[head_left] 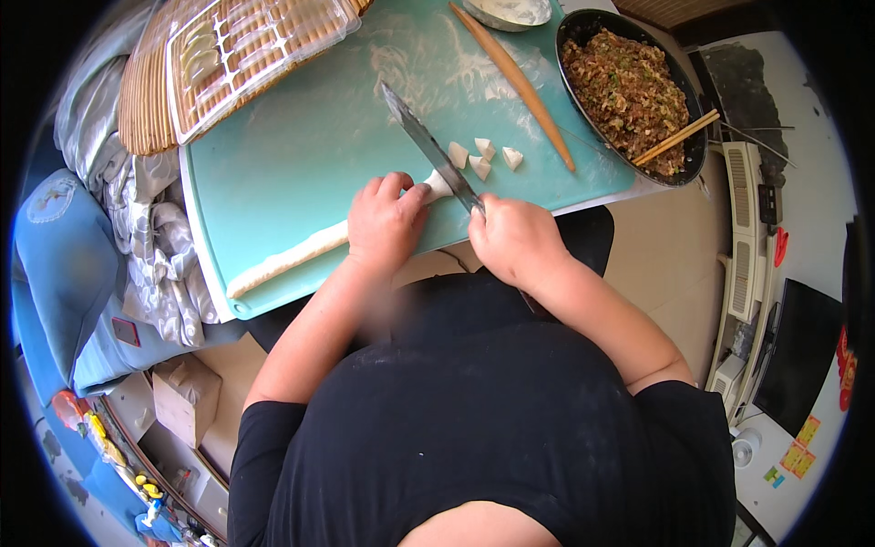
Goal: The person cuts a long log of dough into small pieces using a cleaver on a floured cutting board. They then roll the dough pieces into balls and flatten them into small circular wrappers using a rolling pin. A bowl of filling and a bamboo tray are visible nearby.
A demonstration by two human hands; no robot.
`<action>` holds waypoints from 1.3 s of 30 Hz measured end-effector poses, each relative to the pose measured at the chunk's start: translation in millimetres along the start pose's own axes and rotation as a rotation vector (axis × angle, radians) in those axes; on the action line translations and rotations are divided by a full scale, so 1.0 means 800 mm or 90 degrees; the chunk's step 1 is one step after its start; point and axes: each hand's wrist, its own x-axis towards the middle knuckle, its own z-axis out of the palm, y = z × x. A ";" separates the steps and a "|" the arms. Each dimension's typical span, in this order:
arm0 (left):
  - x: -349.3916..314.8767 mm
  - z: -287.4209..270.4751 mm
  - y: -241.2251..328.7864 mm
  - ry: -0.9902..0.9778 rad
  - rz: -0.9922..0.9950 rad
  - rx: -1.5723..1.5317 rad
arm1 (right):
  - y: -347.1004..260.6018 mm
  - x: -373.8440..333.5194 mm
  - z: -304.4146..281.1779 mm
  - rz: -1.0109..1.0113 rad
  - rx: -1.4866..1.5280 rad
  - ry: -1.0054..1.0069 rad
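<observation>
A long rope of dough (pixel 290 259) lies slantwise along the near edge of a green, flour-dusted board (pixel 301 155). My left hand (pixel 386 219) is closed around the rope near its right end. In my right hand (pixel 519 239) is the handle of a knife (pixel 428 144). Its blade points away to the upper left and crosses the board at the rope's cut end; whether it touches the dough I cannot tell. Just right of the blade are several small cut dough pieces (pixel 480 167). Most of the knife's handle is hidden by my fingers.
A wooden rolling pin (pixel 519 87) lies beyond the pieces. At the right stands a black pan (pixel 697 150) of minced filling (pixel 620 96) with chopsticks (pixel 679 137). A bowl of flour (pixel 510 11) sits at the back. Far left, a plastic tray (pixel 196 114) holds dumplings on a woven mat (pixel 146 100).
</observation>
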 end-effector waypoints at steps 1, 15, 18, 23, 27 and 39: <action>0.000 -0.001 -0.002 0.001 -0.011 -0.005 | 0.003 0.001 -0.001 0.000 0.003 0.009; 0.013 -0.004 -0.027 0.005 -0.183 -0.006 | -0.006 -0.006 -0.022 -0.020 0.100 0.051; 0.015 -0.004 -0.028 0.003 -0.182 -0.015 | -0.007 -0.001 -0.018 -0.011 0.077 0.029; 0.011 0.003 -0.030 0.021 -0.162 -0.015 | -0.012 0.007 -0.015 0.003 0.034 -0.012; 0.010 0.000 -0.027 -0.007 -0.146 -0.001 | -0.019 0.014 -0.012 0.018 0.021 -0.067; 0.012 -0.023 -0.008 -0.021 -0.090 -0.049 | 0.069 -0.036 -0.031 0.013 0.542 0.236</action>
